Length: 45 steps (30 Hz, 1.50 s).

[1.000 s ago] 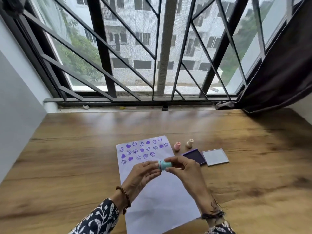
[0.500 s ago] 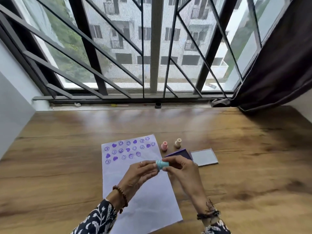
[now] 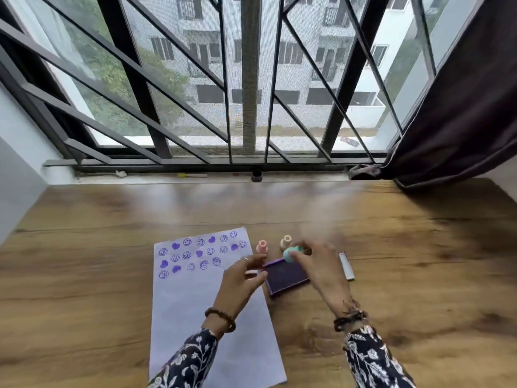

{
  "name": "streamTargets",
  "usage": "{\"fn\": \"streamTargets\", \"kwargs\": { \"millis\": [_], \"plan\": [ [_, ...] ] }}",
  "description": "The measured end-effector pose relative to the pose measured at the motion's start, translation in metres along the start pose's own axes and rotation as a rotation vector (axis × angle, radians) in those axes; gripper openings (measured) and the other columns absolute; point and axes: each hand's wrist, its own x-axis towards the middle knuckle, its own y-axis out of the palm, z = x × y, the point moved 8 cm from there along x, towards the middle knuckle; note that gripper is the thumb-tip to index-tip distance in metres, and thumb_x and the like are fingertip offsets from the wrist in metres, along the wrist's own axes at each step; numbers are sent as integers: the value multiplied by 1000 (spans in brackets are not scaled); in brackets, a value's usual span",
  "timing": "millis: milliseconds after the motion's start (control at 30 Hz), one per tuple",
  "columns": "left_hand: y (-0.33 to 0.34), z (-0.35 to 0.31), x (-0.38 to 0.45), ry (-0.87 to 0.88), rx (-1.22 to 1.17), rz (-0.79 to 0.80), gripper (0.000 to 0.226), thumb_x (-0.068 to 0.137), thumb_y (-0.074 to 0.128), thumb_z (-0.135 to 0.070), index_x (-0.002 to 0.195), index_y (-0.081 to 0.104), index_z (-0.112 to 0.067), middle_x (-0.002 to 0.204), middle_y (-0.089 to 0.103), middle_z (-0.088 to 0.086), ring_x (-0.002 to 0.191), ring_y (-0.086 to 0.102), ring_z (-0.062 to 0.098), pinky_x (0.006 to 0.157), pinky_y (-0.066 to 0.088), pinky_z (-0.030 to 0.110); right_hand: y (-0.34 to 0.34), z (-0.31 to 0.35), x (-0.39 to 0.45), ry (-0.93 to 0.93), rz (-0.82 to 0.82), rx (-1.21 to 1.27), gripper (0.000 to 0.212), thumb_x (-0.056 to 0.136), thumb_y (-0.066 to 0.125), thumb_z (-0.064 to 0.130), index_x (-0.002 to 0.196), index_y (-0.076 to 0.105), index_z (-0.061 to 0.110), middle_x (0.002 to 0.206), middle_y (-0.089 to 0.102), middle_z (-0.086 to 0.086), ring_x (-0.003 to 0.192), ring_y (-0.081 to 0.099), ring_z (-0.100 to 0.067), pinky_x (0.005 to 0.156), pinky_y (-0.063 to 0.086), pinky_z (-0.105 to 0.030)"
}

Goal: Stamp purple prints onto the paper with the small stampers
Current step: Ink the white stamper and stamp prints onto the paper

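A white paper (image 3: 195, 309) lies on the wooden table, its far end covered with purple smiley and heart prints (image 3: 200, 254). Right of it sits the open purple ink pad (image 3: 286, 277). My right hand (image 3: 321, 270) grips a small teal stamper (image 3: 292, 252) just above the pad's far edge. My left hand (image 3: 242, 278) hovers over the paper's right edge beside the pad, fingers apart and holding nothing. A pink stamper (image 3: 262, 246) and a cream stamper (image 3: 286, 242) stand upright behind the pad.
The ink pad's lid (image 3: 346, 266) lies right of the pad, mostly hidden by my right hand. The wooden table (image 3: 98, 275) runs to a window with black bars (image 3: 249, 161). A dark curtain (image 3: 458, 113) hangs at the far right.
My left hand has let go of the teal stamper. My right hand has carried it rightward from above the paper to the ink pad.
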Motion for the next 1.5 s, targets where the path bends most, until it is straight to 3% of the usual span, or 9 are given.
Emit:
{"fn": "streamTargets", "kwargs": {
  "millis": [167,333,533,633,733,933,1067,1200,1500],
  "plan": [
    [-6,9,-1,145,502,-106,31,84,54,-12,115,57,-15,118,60,2,113,48,17,93,30,14,-17,-12,44,-30,-125,-253,21,86,58,10,107,62,13,111,63,-9,95,61,-26,74,46,-29],
    [-6,26,-5,101,486,-73,28,86,52,-12,112,58,-17,117,60,1,108,51,13,92,34,14,2,-30,62,13,-39,-335,22,87,58,10,107,63,16,114,63,-8,99,61,-25,75,44,-27],
    [-12,21,-1,105,429,-135,27,84,54,-8,107,61,-19,110,63,-1,103,55,12,88,37,16,6,-11,55,-96,-158,-257,27,85,64,27,111,62,19,111,63,-5,106,50,-21,76,42,-28],
    [-12,11,-1,132,406,-175,21,84,57,-13,102,63,-20,105,66,-3,98,57,12,88,42,25,29,-3,49,-145,13,-267,27,83,62,25,110,63,23,115,61,-3,110,49,-20,88,45,-33],
    [-8,2,-1,129,310,-190,18,83,60,-15,100,65,-22,100,65,-8,95,56,7,82,39,11,37,-7,43,-98,75,-305,23,86,55,17,107,63,21,112,61,-8,106,52,-22,86,45,-34],
    [3,4,7,-108,-204,-87,26,80,65,-11,105,65,-18,101,70,-3,93,66,1,82,52,13,19,-5,15,20,40,362,15,74,74,10,84,74,21,74,73,10,71,65,0,60,42,2],
    [8,8,5,-161,-399,-46,24,78,65,-6,101,69,-14,104,71,9,96,67,17,76,56,21,25,-4,-12,63,124,653,15,71,75,11,78,74,24,72,76,10,74,68,4,67,51,-6],
    [10,9,-2,-162,-506,1,20,75,68,-7,85,73,-24,87,76,-3,87,70,15,69,56,19,28,-8,-23,78,154,679,13,75,72,11,77,75,24,75,77,8,73,67,1,66,51,-10],
    [-3,16,-6,-125,-335,-40,17,76,70,-9,87,71,-22,91,74,4,86,68,12,79,55,21,56,-24,-33,334,128,816,19,78,68,28,63,73,17,60,73,5,61,65,-8,58,53,-19]
  ]
}}
